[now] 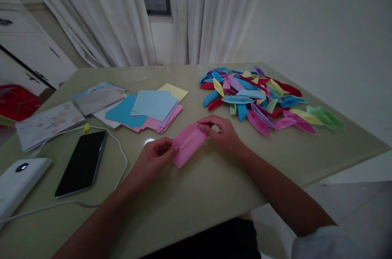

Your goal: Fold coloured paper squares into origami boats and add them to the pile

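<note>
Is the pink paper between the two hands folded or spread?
Folded, it seems: the pink paper, between left hand and right hand, is narrow and creased, unlike the squarish sheets.

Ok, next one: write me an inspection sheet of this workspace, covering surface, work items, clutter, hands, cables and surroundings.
Surface: pale, slightly glossy table.
Work items: pink paper between the hands; loose stack of coloured sheets beyond, to the left; heap of folded pieces in mixed colours, to the right.
Clutter: phone with dark screen, white device and printed packet, all at left.
Hands: left hand pinches one end of the pink paper, right hand the other.
Cables: white cable curving around the phone.
Surroundings: pale curtains, white cabinet.
</note>
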Motion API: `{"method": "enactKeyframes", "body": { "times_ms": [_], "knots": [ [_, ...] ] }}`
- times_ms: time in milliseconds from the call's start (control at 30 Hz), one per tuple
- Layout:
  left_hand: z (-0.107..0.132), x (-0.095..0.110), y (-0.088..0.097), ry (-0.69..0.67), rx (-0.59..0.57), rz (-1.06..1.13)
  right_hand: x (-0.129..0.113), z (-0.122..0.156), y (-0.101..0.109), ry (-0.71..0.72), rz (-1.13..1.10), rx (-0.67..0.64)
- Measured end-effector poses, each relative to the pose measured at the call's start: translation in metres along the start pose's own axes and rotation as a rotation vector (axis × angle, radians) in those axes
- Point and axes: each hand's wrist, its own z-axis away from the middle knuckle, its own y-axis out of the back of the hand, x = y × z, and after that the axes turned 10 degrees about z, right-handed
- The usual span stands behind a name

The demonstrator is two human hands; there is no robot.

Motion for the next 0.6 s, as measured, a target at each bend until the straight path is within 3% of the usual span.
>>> {"method": "enactKeyframes", "body": {
  "times_ms": [133,200,300,400,600],
  "knots": [
    [-0.001,-0.008,-0.004,0.032,0.172,0.155,-0.009,0.009,0.000,0.267,0.294,0.244],
    [-0.001,-0.012,-0.007,0.056,0.214,0.278,-0.015,0.015,-0.002,0.448,0.391,0.199],
    [0.000,-0.013,-0.013,0.099,0.181,0.416,-0.023,0.021,-0.011,0.634,0.472,0.116],
    [0.001,-0.013,-0.016,0.119,0.148,0.453,-0.027,0.022,-0.018,0.697,0.463,0.118],
    [-0.002,-0.020,-0.014,0.058,0.128,0.375,-0.024,0.018,-0.016,0.670,0.416,0.051]
  ]
}}
